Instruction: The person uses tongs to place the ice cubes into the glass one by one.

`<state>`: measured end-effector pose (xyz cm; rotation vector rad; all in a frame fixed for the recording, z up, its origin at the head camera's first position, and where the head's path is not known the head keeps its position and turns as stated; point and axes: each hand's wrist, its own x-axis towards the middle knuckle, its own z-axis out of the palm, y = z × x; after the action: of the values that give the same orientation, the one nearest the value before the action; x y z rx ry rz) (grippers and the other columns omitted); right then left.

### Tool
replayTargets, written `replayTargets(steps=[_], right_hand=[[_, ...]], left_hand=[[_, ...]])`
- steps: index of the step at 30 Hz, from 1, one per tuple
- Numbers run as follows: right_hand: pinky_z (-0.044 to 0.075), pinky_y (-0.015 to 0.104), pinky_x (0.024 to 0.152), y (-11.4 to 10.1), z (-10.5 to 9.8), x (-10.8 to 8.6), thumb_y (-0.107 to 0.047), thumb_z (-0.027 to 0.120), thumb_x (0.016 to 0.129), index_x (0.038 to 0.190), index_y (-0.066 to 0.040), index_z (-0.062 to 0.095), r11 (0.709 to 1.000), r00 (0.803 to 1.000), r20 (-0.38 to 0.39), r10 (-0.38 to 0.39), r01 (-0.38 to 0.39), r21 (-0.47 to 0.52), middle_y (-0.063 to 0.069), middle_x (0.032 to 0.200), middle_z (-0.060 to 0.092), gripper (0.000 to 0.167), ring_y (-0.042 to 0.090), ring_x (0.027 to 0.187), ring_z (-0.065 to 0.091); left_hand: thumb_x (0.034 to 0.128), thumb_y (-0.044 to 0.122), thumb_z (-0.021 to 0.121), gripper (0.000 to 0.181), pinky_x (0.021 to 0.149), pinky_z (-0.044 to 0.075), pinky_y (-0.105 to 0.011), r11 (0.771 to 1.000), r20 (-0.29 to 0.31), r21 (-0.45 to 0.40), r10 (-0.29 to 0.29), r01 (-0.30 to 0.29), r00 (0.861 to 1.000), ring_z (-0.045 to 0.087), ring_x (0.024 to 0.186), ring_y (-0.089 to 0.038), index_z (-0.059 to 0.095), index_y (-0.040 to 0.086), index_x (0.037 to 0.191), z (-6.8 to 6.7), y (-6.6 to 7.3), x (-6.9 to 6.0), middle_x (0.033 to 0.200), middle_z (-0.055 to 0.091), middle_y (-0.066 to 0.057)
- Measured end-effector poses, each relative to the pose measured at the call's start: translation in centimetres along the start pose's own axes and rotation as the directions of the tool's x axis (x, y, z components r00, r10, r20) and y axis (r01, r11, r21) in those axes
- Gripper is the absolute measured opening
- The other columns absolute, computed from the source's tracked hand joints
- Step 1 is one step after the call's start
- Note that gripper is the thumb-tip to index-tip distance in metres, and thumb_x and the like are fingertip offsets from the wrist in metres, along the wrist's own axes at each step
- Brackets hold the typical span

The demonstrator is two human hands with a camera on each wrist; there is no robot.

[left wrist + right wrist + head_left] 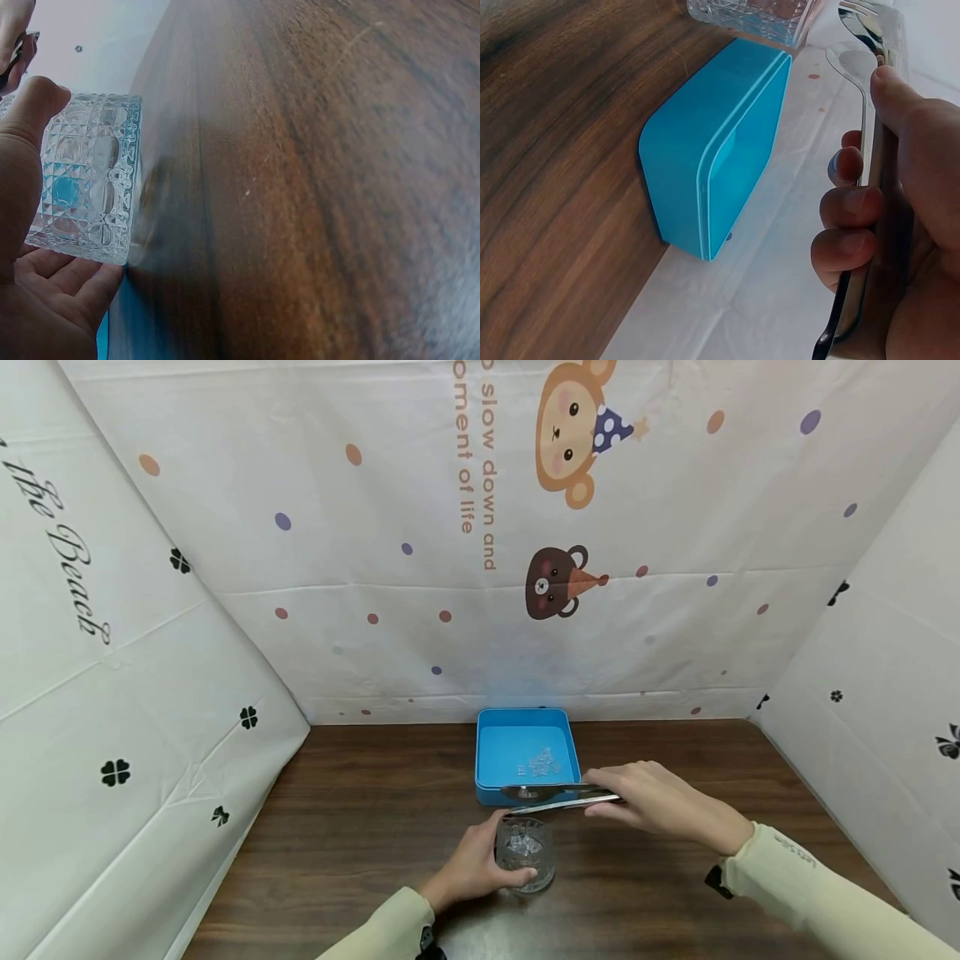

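In the head view my left hand holds a clear patterned glass that stands on the table. Thumb and fingers go round opposite sides of its textured wall. Clear pieces show inside it, hard to tell from the pattern. My right hand grips metal serving tongs, with one spoon-shaped end and one forked end. The tongs' ends are above the glass, slightly apart; whether anything is between them I cannot tell. Behind the glass is a blue box with several small clear pieces in its near right part.
A dark wood-grain table lies under everything. White printed sheets hang behind it and on both sides. The blue box's near wall is close to the glass and below the tongs.
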<state>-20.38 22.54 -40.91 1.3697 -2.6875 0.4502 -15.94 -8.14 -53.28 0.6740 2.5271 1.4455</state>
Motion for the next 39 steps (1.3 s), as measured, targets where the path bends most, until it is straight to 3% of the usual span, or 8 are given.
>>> replayTargets(steps=[4, 12, 18, 26, 34, 39], right_hand=[[0.052, 0.025, 0.062, 0.0, 0.1, 0.1, -0.038, 0.068, 0.1, 0.122, -0.015, 0.068, 1.0, 1.0, 0.004, 0.002, -0.002, 0.004, -0.006, 0.105, 0.074, 0.032, -0.006, 0.075, 0.06], [0.052, 0.024, 0.062, 0.4, -0.1, 0.6, -0.038, 0.067, 0.101, 0.119, -0.014, 0.069, 1.0, 1.0, 0.007, -0.011, 0.011, 0.026, -0.008, 0.1, 0.073, 0.03, -0.006, 0.072, 0.059], [0.053, 0.025, 0.063, 1.1, -1.0, 1.4, -0.04, 0.065, 0.101, 0.122, -0.014, 0.068, 1.0, 1.0, -0.006, -0.004, 0.004, 0.005, -0.008, 0.099, 0.073, 0.034, -0.005, 0.072, 0.06], [0.048, 0.024, 0.058, 2.7, -2.9, 3.2, -0.036, 0.071, 0.098, 0.121, -0.012, 0.069, 0.999, 1.0, 0.001, 0.019, -0.019, -0.031, -0.01, 0.09, 0.069, 0.033, -0.005, 0.064, 0.052], [0.057, 0.036, 0.067, 4.3, -3.9, 5.0, -0.038, 0.072, 0.097, 0.125, -0.007, 0.068, 0.989, 0.997, 0.026, 0.066, -0.062, -0.132, -0.004, 0.088, 0.07, 0.042, 0.003, 0.068, 0.062], [0.06, 0.042, 0.074, 5.2, -3.9, 5.7, -0.039, 0.07, 0.098, 0.129, -0.004, 0.067, 0.987, 0.998, 0.014, 0.066, -0.063, -0.151, 0.006, 0.103, 0.074, 0.047, 0.013, 0.079, 0.07]], left_hand=[[0.0826, 0.046, 0.085, 0.079, 0.08, 0.056, -0.026, 1.0, 0.002, -0.012, 0.001, -0.001, 1.0, 0.066, 0.093, -0.004, 0.048, 0.012, 0.144, 0.0, 0.0, 0.0, 0.116, 0.068, 0.0], [0.0832, 0.045, 0.084, 0.072, 0.08, 0.056, -0.026, 0.999, -0.004, -0.012, 0.034, -0.034, 0.999, 0.066, 0.097, -0.006, 0.051, 0.012, 0.139, 0.1, 0.0, -0.1, 0.118, 0.068, -0.003], [0.083, 0.045, 0.084, 0.073, 0.083, 0.056, -0.028, 0.997, -0.027, 0.022, 0.076, -0.075, 0.997, 0.067, 0.1, -0.009, 0.052, 0.013, 0.139, 0.2, -0.1, -0.2, 0.121, 0.068, -0.002], [0.0831, 0.047, 0.084, 0.075, 0.085, 0.055, -0.028, 0.997, -0.023, 0.015, 0.078, -0.078, 0.997, 0.066, 0.104, -0.01, 0.051, 0.016, 0.142, 0.1, -0.1, -0.1, 0.125, 0.067, -0.001], [0.0836, 0.044, 0.084, 0.074, 0.082, 0.056, -0.027, 0.996, -0.016, 0.003, 0.084, -0.084, 0.996, 0.066, 0.101, -0.008, 0.051, 0.014, 0.142, 0.1, -0.2, -0.2, 0.123, 0.067, -0.005], [0.0836, 0.045, 0.084, 0.074, 0.081, 0.056, -0.027, 0.996, -0.02, 0.007, 0.089, -0.089, 0.996, 0.067, 0.101, -0.01, 0.051, 0.012, 0.142, 0.1, 0.0, -0.2, 0.123, 0.068, -0.006]])
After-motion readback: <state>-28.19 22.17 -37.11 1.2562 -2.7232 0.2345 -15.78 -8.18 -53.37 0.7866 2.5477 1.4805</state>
